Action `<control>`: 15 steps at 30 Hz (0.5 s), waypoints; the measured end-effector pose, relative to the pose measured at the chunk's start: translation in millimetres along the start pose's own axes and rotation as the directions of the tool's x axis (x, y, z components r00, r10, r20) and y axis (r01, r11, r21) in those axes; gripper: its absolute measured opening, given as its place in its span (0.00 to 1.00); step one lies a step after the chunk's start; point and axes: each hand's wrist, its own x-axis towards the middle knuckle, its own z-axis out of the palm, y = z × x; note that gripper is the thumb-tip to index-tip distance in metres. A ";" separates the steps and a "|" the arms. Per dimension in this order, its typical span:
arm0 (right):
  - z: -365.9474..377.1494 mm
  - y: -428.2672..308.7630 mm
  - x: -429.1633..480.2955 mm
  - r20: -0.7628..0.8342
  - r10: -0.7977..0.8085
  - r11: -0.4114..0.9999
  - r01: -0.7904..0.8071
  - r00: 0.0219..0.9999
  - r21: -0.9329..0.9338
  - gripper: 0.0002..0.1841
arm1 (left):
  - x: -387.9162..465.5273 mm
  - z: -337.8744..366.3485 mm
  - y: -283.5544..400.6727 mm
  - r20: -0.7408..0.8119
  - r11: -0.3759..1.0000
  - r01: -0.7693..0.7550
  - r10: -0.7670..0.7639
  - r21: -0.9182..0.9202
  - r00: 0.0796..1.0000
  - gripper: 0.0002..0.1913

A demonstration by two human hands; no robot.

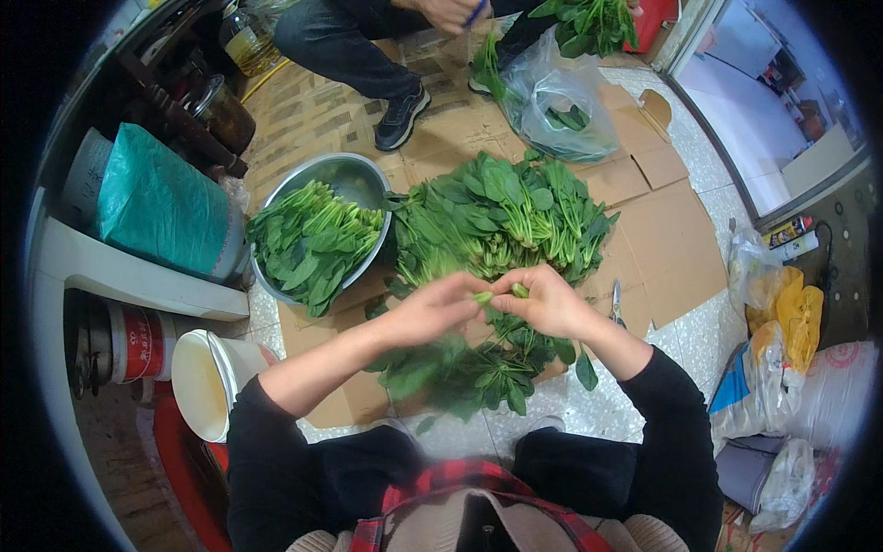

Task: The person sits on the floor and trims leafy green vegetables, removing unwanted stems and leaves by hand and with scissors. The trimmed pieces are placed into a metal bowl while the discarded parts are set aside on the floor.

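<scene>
My left hand (pixel 445 303) and my right hand (pixel 548 300) meet over the cardboard. Pale green stem ends stick out from the fingers of each hand. From my left hand hangs a bunch of leafy greens, like spinach (pixel 424 372), blurred by motion. More leaves dangle under my right hand, partly covered by it. Just beyond my hands lies a large pile of the same greens (pixel 510 200), stems towards me. Left of the pile, a metal basin (pixel 369 172) holds greens laid with their stems together. Scissors (pixel 616 303) rest on the cardboard, right of my right hand.
Across from me a crouching person (pixel 345 45) holds greens beside a clear plastic bag (pixel 566 124) with leaves inside. Flattened cardboard (pixel 672 241) covers the tiles. A white bucket (pixel 200 383) stands near my left arm. Plastic bags (pixel 759 386) crowd the right side.
</scene>
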 end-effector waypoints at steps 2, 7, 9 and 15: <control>3.8 4.6 1.1 0.034 -0.137 0.955 0.141 0.990 -0.261 0.10 | -1.4 -5.2 5.9 0.080 0.969 -0.024 0.005 0.247 0.997 0.14; 1.4 9.3 1.2 0.433 -0.017 0.978 -0.076 0.901 0.196 0.19 | -12.7 -29.2 27.3 0.306 0.916 -0.052 -0.080 0.398 0.949 0.08; -1.7 6.1 -0.2 0.469 0.145 0.775 -0.394 0.871 0.494 0.27 | -14.8 -28.0 31.5 0.034 0.977 0.144 -0.151 0.156 0.988 0.08; 10.7 -9.5 5.8 0.525 -0.005 0.242 -0.508 0.851 0.827 0.38 | -3.6 2.5 26.9 -0.174 0.986 -0.133 0.114 -0.101 0.978 0.10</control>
